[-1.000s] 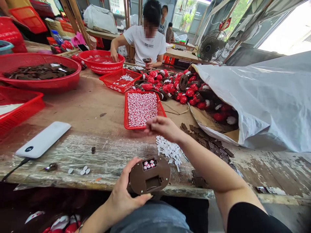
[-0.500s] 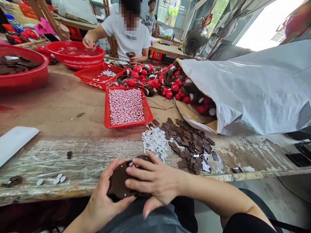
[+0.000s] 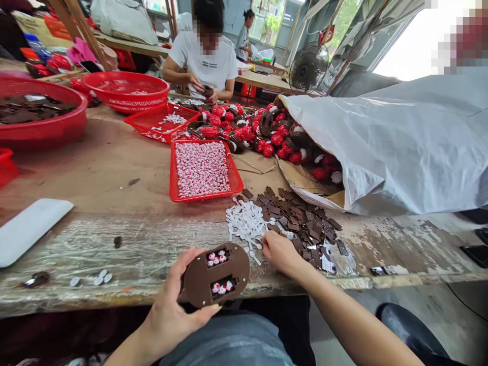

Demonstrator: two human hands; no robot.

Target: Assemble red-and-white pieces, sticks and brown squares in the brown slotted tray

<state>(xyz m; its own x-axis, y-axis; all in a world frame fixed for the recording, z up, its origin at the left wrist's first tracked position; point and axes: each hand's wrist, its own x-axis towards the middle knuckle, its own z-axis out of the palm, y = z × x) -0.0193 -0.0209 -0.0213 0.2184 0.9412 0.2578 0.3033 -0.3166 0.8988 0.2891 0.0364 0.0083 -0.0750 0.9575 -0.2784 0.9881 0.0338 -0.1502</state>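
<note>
My left hand grips a brown oval plastic shell at the table's near edge. Its two rectangular pockets each hold small red-and-white beads. My right hand rests on the table just right of it, fingers curled at the edge of a heap of small white plastic pieces. What those fingers hold, if anything, is hidden. A pile of small brown rectangular covers lies just beyond that hand. A red tray of red-and-white beads sits farther back.
A large grey sack spills red and brown toy parts at the right. Red baskets stand at the back left, a white power bank at the left. Across the table a person in a white shirt works. A fan stands behind.
My right hand lifted off the brown shell and moved right to the white pieces on the table. The shell's lower pocket, empty a second ago, holds beads now.
</note>
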